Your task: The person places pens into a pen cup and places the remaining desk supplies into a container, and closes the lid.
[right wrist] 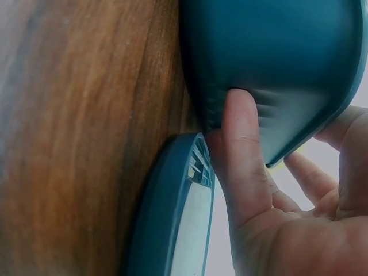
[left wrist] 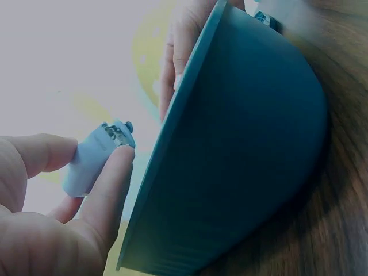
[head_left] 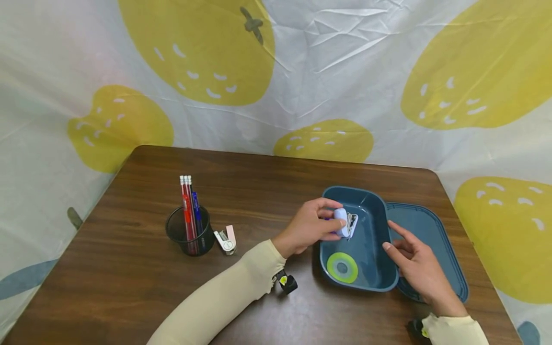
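Note:
My left hand (head_left: 334, 221) pinches a small pale-blue stapler (head_left: 346, 222) between thumb and fingers, holding it just above the open dark-blue box (head_left: 379, 282). The left wrist view shows that stapler (left wrist: 95, 158) pinched beside the box's outer wall (left wrist: 241, 144). A green tape roll (head_left: 342, 267) lies in the box's near corner. My right hand (head_left: 394, 242) rests at the box's right side, over the blue lid (head_left: 435, 225). Its thumb (right wrist: 241, 155) presses straight against the box wall (right wrist: 276, 52), and its fingers are loosely extended.
A black mesh cup (head_left: 189, 235) with red pencils and a blue pen stands at centre left on the brown table (head_left: 129, 287). A small white and pink stapler (head_left: 227, 239) lies beside it. A fruit-print cloth (head_left: 302, 72) hangs behind the table.

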Demonstrator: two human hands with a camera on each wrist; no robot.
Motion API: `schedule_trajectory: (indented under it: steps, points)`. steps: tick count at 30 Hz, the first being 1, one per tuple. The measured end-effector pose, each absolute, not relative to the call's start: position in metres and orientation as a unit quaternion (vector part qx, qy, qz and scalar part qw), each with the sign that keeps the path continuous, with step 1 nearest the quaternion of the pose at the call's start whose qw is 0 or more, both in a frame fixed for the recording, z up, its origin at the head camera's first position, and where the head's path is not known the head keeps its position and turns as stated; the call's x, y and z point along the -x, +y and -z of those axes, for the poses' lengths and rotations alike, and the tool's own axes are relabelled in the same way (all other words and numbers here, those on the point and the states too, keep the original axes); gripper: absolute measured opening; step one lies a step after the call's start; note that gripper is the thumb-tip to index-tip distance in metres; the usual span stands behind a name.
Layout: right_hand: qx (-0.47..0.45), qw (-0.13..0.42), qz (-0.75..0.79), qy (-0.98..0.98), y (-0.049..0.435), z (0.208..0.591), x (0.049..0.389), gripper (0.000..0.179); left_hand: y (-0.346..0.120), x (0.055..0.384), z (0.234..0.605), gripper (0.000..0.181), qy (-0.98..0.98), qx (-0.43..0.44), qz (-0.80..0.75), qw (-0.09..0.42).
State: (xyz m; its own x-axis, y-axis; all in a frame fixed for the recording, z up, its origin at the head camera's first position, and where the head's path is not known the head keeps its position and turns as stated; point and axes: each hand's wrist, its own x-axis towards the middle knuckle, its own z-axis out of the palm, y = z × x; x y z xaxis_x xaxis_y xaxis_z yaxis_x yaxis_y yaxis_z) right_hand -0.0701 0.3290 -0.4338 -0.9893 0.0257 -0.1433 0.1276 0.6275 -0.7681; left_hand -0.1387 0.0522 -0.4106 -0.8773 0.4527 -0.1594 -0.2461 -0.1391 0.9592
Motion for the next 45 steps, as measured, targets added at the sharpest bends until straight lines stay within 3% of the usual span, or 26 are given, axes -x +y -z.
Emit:
schedule_trajectory:
  steps: [22, 45]
  points:
    - [-0.040, 0.050, 0.433, 0.899, 0.327, 0.437, 0.068, 0.066, 0.058, 0.134, 0.415, 0.034, 0.611, -0.074, -0.746, 0.253]
    - [-0.051, 0.048, 0.428, 0.901, 0.326, 0.434, 0.069, 0.067, 0.022, 0.131, 0.406, 0.029, 0.617, -0.083, -0.756, 0.200]
